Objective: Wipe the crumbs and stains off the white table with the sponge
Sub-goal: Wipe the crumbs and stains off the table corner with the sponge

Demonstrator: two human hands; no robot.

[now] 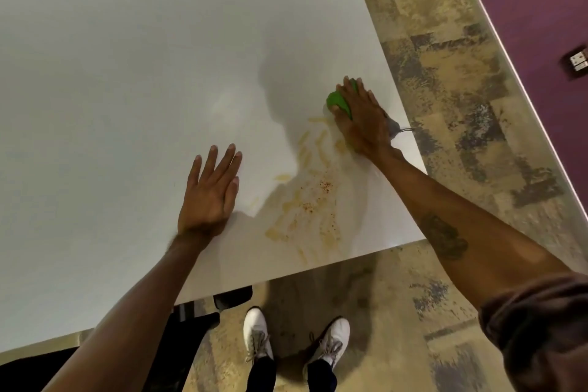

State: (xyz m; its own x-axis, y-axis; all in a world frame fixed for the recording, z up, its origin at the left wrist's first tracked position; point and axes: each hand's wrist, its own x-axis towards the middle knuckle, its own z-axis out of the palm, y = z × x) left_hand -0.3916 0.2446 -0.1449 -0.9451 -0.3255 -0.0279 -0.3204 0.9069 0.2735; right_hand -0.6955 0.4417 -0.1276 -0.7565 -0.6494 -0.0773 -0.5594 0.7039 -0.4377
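Step in hand: we judge we are at the far end of a wiping stroke, with most of the mess not yet cleared.
Right hand (359,118): fingers spread and pressed flat over the green sponge (339,102), thumb curled round its near side, clamping it against the white table (127,57).
Left hand (210,191): open, fingers together, palm flat on the bare tabletop to brace us; it holds nothing.
Sponge position: under our right palm, near the table's right edge, only its rounded left part showing past the fingers.
Stains (302,210): yellowish smears run from just beside the sponge down toward the near edge, between our two hands.
Crumbs (326,186): reddish-brown specks sit in the middle of the smears, well nearer to us than the sponge.
How to wipe well: we should keep even downward pressure and draw the sponge back through the smears in overlapping passes.
Gathering: we would herd the crumbs into one pile rather than scatter them.
Risk: the table's right and near edges are close, so a loose sweep could push crumbs onto the patterned floor (445,57).
Unclear: a small grey thing by our right wrist, at the table edge, is too blurred to name.
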